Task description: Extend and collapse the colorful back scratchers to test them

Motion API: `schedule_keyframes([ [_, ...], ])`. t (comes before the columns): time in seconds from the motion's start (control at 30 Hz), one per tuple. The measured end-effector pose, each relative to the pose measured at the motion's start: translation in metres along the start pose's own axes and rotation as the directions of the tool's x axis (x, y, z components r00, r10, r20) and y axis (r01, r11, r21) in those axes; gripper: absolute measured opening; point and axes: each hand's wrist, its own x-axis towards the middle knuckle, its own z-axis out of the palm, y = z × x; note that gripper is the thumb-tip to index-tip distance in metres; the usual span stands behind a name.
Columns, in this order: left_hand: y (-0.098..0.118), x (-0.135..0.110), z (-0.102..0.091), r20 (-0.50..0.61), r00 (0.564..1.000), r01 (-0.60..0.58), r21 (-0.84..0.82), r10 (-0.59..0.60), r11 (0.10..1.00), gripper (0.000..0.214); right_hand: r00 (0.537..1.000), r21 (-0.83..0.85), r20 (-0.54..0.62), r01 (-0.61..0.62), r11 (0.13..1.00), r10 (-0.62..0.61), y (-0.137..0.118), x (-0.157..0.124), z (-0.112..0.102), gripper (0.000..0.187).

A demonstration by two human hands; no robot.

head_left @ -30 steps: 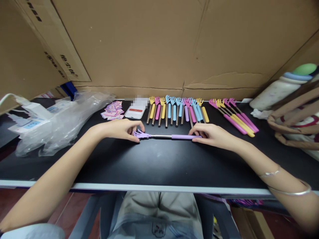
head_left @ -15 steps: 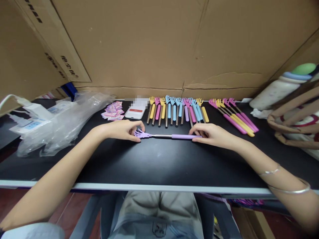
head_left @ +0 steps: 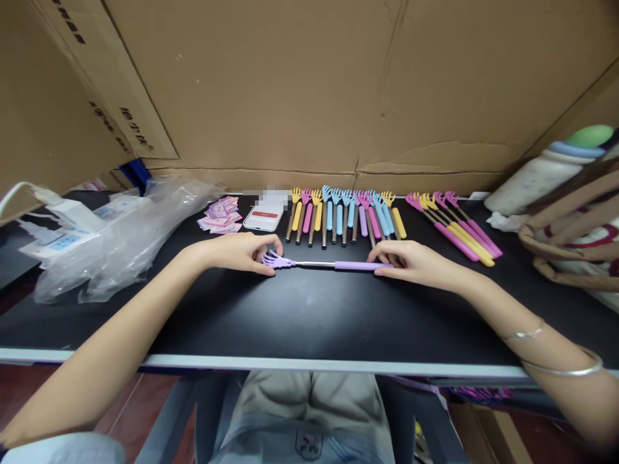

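Squarely across the near middle of the black tabletop [head_left: 309, 322], a purple telescopic back scratcher [head_left: 358, 265] lies level between two bare hands, its thin steel rod showing between the claw head and the grip. At the claw end, the left hand [head_left: 236, 252] is curled partly closed, thumb on the near side and forefinger on the far side, pinching the tines lightly. The right hand [head_left: 403, 263] has the end of the purple grip between its thumb and bent fingers; a thin bracelet [head_left: 527, 334] and a silver bangle [head_left: 570, 372] circle that forearm. Just beyond the tool stands a close row of back scratchers [head_left: 343, 216], laid flat with yellow, pink, blue and purple claws pointing away, dark metal tubes showing among the coloured grips. To their right, a slanted group of pink, yellow and purple scratchers [head_left: 459, 232] lies with rods partly drawn out. Left of the row sit a white smartphone [head_left: 264, 219] and a loose pile of pink printed cards [head_left: 220, 216], then clear plastic bags [head_left: 126, 251] partly over a white power strip [head_left: 60, 245]. At far right, a pale bottle [head_left: 536, 180] with a green top leans near a brown-strapped bag [head_left: 580, 280], before a cardboard wall [head_left: 290, 96].
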Motion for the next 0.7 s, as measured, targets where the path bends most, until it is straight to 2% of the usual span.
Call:
schedule_keyframes([
  [0.7,0.0029,-0.0003,-0.0006,-0.006,1.0,0.019,0.031,-0.019,0.999,0.041,1.0,0.036,0.019,-0.019,0.999,0.018,-0.0013,0.0001,-0.0007,0.035],
])
